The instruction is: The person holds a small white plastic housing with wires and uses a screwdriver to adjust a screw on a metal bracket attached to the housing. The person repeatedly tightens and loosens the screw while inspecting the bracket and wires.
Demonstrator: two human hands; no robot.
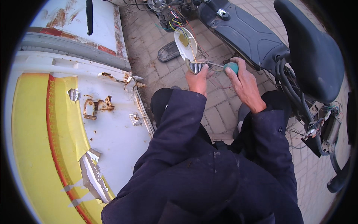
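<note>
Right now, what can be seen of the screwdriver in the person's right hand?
The screwdriver has a rounded teal handle, plastic or rubber by its look, and a thin metal shaft. The right hand wraps the handle; the shaft runs nearly level toward the left, its tip meeting the small striped part that the left hand holds. The tip itself is too small to make out.

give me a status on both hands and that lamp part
Left hand grips small ribbed lamp housing. Right hand grips teal-handled screwdriver, tip at housing. Loose coloured wires beyond.
</note>
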